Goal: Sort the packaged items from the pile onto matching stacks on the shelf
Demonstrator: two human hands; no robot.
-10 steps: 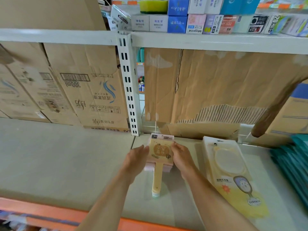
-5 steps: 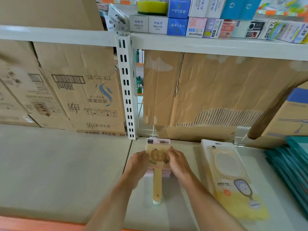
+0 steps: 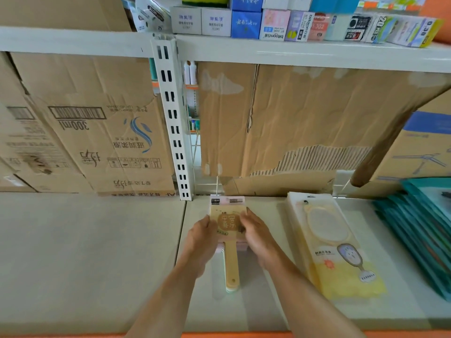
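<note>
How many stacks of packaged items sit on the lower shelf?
3: tan wooden-handled brush packs at centre, yellow mirror packs to their right, teal packs at far right; more may be hidden.

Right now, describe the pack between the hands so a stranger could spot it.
Find the white slotted upright; at its foot on the lower shelf lies the tan-card pack, gripped by the left hand and right hand. Unlike the larger yellow mirror pack beside it, a wooden handle sticks out.

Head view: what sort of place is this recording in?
Probably a shop or its stockroom: a slotted metal upright, rows of small boxed goods on the upper shelf, and cardboard cartons behind.
</note>
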